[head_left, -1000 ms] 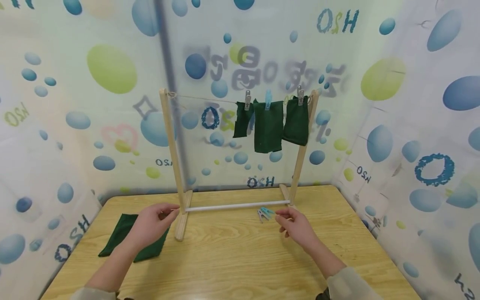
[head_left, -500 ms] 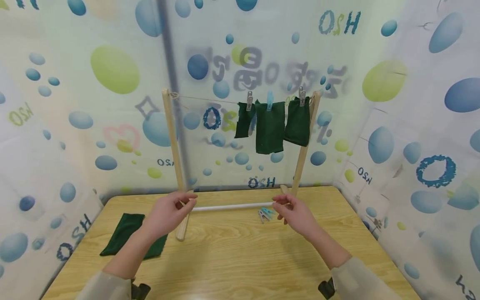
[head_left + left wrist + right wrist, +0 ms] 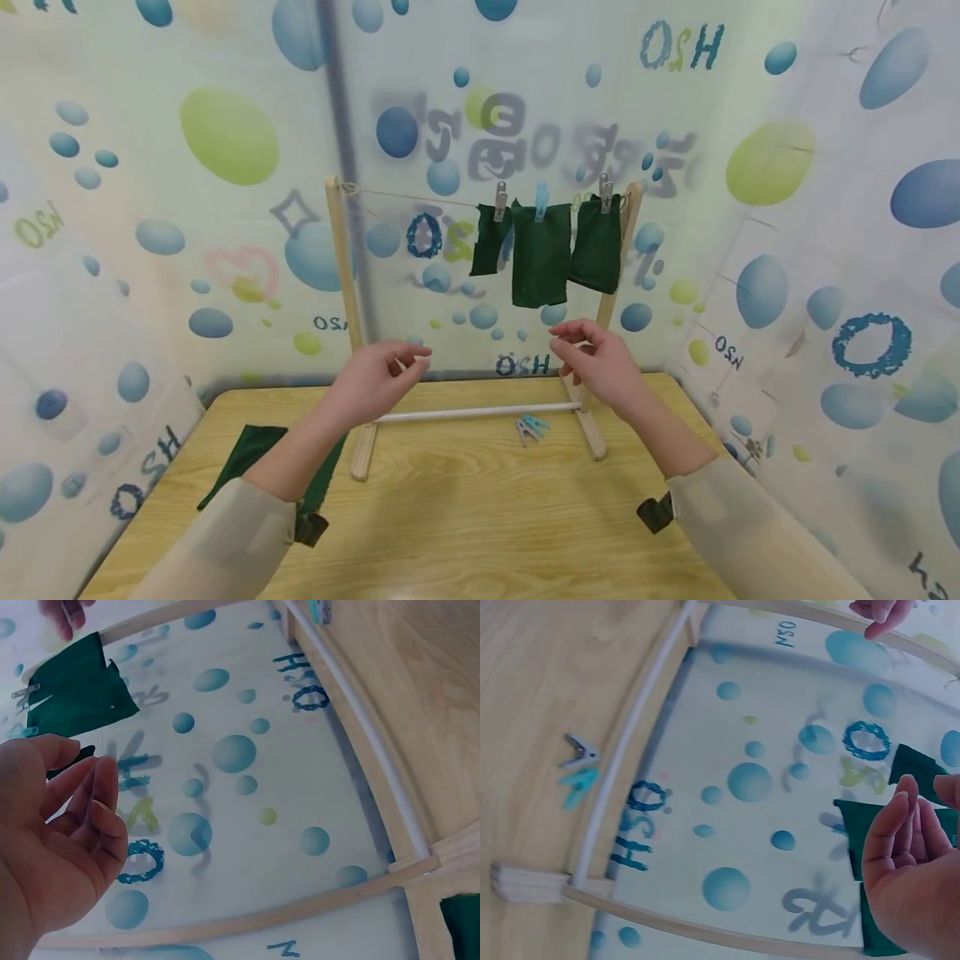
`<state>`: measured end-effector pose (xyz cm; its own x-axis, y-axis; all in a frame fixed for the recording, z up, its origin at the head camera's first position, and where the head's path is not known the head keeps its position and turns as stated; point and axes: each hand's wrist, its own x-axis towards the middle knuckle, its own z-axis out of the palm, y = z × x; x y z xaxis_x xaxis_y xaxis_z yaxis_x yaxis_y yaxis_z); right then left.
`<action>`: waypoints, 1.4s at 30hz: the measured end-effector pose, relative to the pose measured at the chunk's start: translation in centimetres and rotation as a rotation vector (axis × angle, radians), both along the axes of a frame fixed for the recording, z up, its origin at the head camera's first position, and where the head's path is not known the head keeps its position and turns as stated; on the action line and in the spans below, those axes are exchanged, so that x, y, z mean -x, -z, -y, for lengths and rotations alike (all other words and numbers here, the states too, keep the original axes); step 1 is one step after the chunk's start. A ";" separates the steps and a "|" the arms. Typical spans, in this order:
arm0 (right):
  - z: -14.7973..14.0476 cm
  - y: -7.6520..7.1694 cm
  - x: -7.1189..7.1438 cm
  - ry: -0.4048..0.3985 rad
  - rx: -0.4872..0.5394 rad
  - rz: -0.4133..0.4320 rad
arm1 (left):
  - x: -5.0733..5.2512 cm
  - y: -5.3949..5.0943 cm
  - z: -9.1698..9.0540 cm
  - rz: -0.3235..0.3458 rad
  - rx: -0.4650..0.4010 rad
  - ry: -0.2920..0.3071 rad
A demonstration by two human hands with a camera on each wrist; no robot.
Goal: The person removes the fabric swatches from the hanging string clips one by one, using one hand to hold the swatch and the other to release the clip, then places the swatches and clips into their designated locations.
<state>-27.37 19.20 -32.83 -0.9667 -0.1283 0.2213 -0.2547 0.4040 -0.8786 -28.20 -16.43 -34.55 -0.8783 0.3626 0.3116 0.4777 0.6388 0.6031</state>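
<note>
My left hand (image 3: 375, 379) is held in the air before the left post of a small wooden drying rack (image 3: 341, 258), fingers loosely bent and holding nothing. Across from it, my right hand (image 3: 603, 367) hovers by the right post, also without anything in its grasp. Three dark green cloths hang from the string on the right side: a narrow one (image 3: 489, 250), a wide one (image 3: 542, 267) and a third (image 3: 595, 254). A grey clothespin (image 3: 501, 202), a blue clothespin (image 3: 541, 202) and another grey clothespin (image 3: 606, 194) pinch them to the line.
On the table (image 3: 450, 525), a blue clothespin (image 3: 579, 784) and a grey clothespin (image 3: 580, 751) lie near the rack's white bottom bar (image 3: 465, 412). More green cloth (image 3: 247, 457) lies at the left, partly hidden by my left forearm. A patterned curtain (image 3: 420, 58) surrounds the table.
Both hands have risen from near the table to above the bottom bar. The left hand has also shifted right. The hung cloths and loose clothespins stay where they were.
</note>
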 end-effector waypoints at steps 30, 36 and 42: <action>5.3 -13.7 5.9 0.021 -0.046 -0.190 | 8.7 -9.5 -7.7 0.020 -0.213 -0.050; 6.4 -15.1 6.7 0.030 -0.092 -0.194 | 9.6 -10.0 -8.3 0.027 -0.279 -0.066; 7.0 -16.0 7.5 0.032 -0.137 -0.156 | 10.2 -10.6 -9.2 0.108 -0.385 -0.053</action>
